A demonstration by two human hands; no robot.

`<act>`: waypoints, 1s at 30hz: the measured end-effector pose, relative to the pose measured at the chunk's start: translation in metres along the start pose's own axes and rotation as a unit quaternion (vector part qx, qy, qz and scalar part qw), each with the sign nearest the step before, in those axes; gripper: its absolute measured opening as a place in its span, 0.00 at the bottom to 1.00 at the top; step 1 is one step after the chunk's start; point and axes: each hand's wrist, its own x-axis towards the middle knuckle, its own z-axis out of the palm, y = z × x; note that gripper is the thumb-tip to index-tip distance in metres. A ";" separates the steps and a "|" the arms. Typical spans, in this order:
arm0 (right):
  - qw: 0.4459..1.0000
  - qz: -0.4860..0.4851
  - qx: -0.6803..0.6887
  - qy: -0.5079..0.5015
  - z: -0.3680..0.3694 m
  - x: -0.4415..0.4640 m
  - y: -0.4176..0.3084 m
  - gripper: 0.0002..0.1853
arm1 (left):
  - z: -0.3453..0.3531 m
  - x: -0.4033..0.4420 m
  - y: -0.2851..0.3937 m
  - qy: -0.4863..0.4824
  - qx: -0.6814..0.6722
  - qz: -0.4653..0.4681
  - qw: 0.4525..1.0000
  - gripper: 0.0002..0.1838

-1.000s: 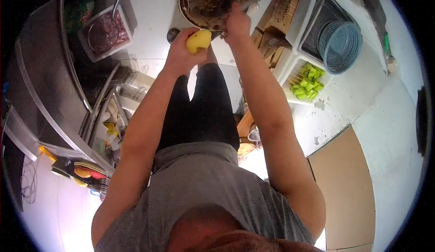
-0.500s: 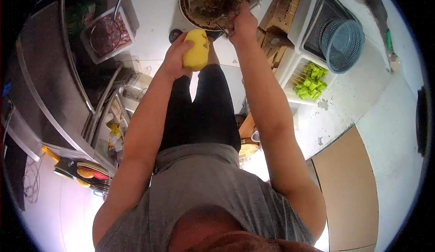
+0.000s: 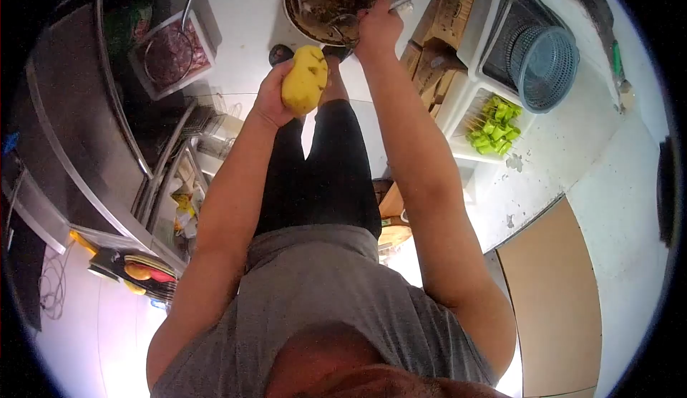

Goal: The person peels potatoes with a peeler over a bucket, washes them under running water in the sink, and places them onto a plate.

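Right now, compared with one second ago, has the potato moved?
Yes: in the left hand, the potato has turned, showing its longer side, and its middle sits slightly farther from the bucket, toward the trousers.

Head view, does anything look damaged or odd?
The potato in the left hand has dark notches in its side, breaking its otherwise smooth yellow surface. Near the green pieces, the white surface shows uneven grey patches, perhaps flaked paint.

left hand (image 3: 273, 96) cupped; right hand (image 3: 380, 31) seemingly curled
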 end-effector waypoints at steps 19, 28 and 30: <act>0.983 0.000 -0.175 -0.057 -0.015 -0.015 0.031 0.19 | -0.015 0.005 -0.007 0.002 -0.043 -0.029 0.999 0.27; 0.998 0.052 -0.018 -0.038 -0.023 -0.010 0.005 0.17 | -0.021 0.002 -0.008 -0.044 -0.071 0.002 0.996 0.30; 0.997 0.051 -0.022 -0.045 -0.024 -0.031 0.000 0.18 | -0.018 0.006 -0.008 -0.024 -0.048 0.012 0.998 0.29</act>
